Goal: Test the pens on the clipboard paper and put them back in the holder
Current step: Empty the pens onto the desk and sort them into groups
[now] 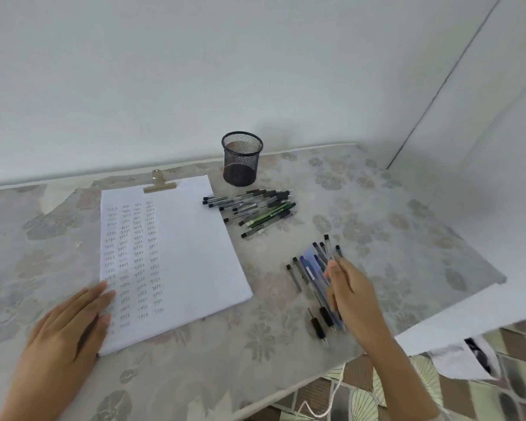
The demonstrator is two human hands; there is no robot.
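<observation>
— What's nearest you at the table (195,375)?

— My left hand (70,326), open and flat, fingers spread, pressing the lower left corner of the paper (189,256). Columns of small ink marks run down the sheet's left half.

— And your right?

— My right hand (351,296) is at the near pile of pens (313,284), just right of the paper. The fingers are curled around a few pens whose capped ends fan out above my knuckles; others lie under and beside the hand, tips toward me. The frame is blurred there, so I cannot tell how many I hold.

— Beyond that?

— A second pile (252,208) lies farther back, off the paper's upper right corner, pens mostly side by side, one of them green.

— The holder?

— The holder (242,159), a black mesh cup, stands upright just behind that pile, near the wall (195,71). Nothing shows above its rim.

— And the clip?

— The clip (159,185) grips the paper's top edge, left of the holder.
</observation>
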